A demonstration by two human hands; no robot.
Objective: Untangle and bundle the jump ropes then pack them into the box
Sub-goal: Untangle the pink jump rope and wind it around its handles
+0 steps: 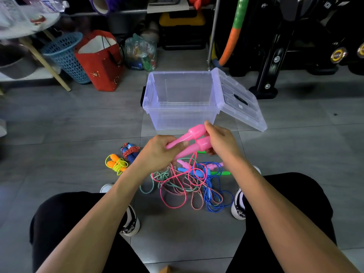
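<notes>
Head | left hand (157, 149) and right hand (220, 140) grip pink handles (194, 138) side by side

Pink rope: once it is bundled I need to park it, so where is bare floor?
Bare tile lies left of the box, up to the red bag, and beyond the yellow bundle. It is crowded between the shoes, where the tangled ropes lie.
</notes>
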